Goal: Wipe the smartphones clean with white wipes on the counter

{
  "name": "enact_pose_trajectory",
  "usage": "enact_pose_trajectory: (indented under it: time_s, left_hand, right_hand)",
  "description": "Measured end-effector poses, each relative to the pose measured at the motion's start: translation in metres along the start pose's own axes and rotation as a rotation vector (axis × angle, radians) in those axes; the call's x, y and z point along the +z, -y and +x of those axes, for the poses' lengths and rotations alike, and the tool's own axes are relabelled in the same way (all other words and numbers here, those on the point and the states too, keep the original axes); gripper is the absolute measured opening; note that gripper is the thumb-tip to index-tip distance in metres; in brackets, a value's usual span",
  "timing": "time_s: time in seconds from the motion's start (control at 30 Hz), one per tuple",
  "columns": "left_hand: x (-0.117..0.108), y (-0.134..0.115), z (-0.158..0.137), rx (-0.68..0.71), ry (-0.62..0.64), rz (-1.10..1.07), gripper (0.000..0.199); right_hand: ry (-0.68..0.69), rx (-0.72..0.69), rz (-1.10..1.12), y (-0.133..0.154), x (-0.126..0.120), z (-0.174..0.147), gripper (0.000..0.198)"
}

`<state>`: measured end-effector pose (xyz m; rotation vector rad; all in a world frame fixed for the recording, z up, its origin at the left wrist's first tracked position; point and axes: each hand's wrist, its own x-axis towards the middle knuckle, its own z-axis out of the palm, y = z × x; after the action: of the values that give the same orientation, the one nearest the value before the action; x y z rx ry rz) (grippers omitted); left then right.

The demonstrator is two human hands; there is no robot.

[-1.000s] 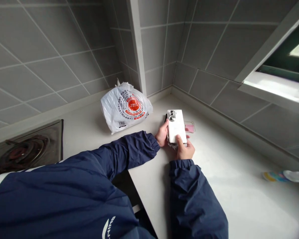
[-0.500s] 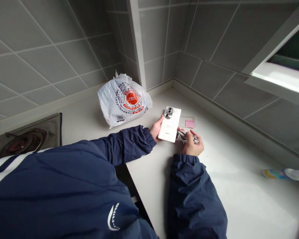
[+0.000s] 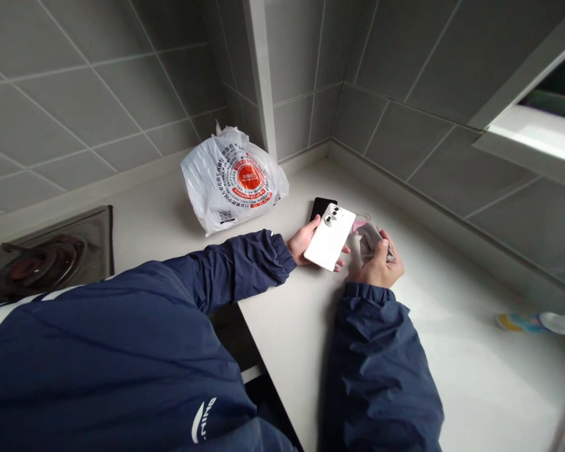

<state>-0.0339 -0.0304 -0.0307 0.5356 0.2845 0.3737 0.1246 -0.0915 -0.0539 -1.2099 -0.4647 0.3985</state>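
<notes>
A white smartphone point(image 3: 330, 240) rests in my left hand point(image 3: 304, 241), its back and round camera block turned up. Fingertips of that hand show past the phone's right edge. My right hand point(image 3: 381, 263) is closed on a bunched grey cloth point(image 3: 369, 241), a little to the right of the phone and apart from it. Behind the white phone a flat black object point(image 3: 321, 208) lies on the counter, partly covered. A clear phone case with a pink slip point(image 3: 359, 224) lies beyond the cloth, mostly hidden by it.
A white plastic bag point(image 3: 235, 182) with red print stands on the pale counter point(image 3: 292, 326) at the back. To the left is a gas stove point(image 3: 51, 257). A bottle point(image 3: 537, 322) lies at the far right. Grey tiled walls close off the corner.
My left hand has shifted right with the phone and tilted it, and the black object behind it now shows. My right hand has moved right with the cloth, covering more of the case.
</notes>
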Motion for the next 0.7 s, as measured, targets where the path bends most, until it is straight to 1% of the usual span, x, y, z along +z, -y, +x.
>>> enact_pose_trajectory:
  time_s: [0.07,0.1,0.17,0.23,0.33,0.4,0.57,0.63,0.7]
  left_hand:
    - [0.0,0.0,0.0,0.001,-0.053,0.012,0.084]
    - [0.0,0.001,0.0,0.001,-0.083,0.016,0.085]
    - [0.003,0.002,0.002,0.024,-0.143,-0.004,0.084]
    - [0.006,0.003,0.004,0.075,-0.197,-0.05,0.078]
    - [0.013,0.004,0.008,0.141,-0.255,-0.115,0.07]
    - [0.017,0.005,0.008,0.159,-0.271,-0.139,0.067]
    - [0.016,0.008,0.008,0.214,-0.248,-0.14,0.063]
    - [0.013,0.009,0.009,0.222,-0.226,-0.127,0.064]
    - [0.01,0.01,0.01,0.223,-0.201,-0.118,0.065]
  right_hand:
    - [0.067,-0.046,-0.059,0.003,0.008,-0.001,0.046]
    - [0.077,-0.129,-0.122,0.006,0.012,-0.002,0.043]
    - [0.109,-0.358,-0.263,0.01,0.021,-0.005,0.04]
    - [0.23,-0.48,-0.334,0.012,0.028,-0.009,0.039]
    - [0.426,-0.559,-0.399,0.011,0.032,-0.016,0.04]
    - [0.517,-0.591,-0.448,0.009,0.03,-0.019,0.041]
    - [0.678,-0.739,-0.533,0.006,0.018,-0.019,0.047]
    - [0.716,-0.797,-0.549,0.004,0.013,-0.018,0.052]
    - [0.728,-0.827,-0.576,0.002,0.01,-0.018,0.055]
